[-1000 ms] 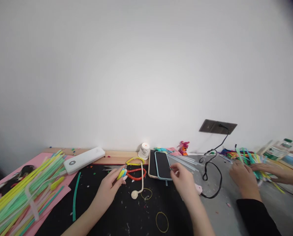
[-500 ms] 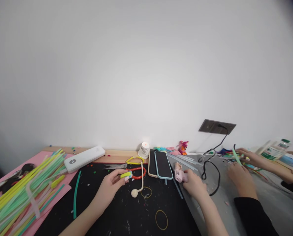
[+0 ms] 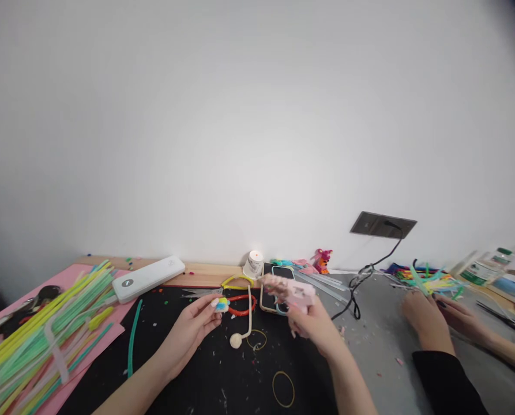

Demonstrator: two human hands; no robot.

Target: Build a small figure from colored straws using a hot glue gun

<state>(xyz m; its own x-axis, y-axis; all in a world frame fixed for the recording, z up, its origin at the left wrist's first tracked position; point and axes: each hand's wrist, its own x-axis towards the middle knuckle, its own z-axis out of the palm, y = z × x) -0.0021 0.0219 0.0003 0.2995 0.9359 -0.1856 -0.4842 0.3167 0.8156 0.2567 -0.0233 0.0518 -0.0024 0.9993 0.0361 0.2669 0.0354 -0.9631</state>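
My left hand pinches a small fuzzy yellow, blue and white pipe-cleaner piece between thumb and fingertips. My right hand is wrapped around a pink hot glue gun, raised above the phones with its nozzle pointing left toward that piece. Gun and piece are apart. Just beyond the left fingertips lie scissors with red and yellow handles. A cream bent stem with a round end rests on the black mat between my hands.
Pipe cleaners lie on pink paper at left, near a white power bank. Behind my hands are a white cup, phones and glue sticks. A black cord hangs from the socket. Another person's hands work at right.
My right hand has lifted the glue gun off the table and brought it left over the phones. My left hand has turned the fuzzy piece, showing its blue part. The cord has shifted.
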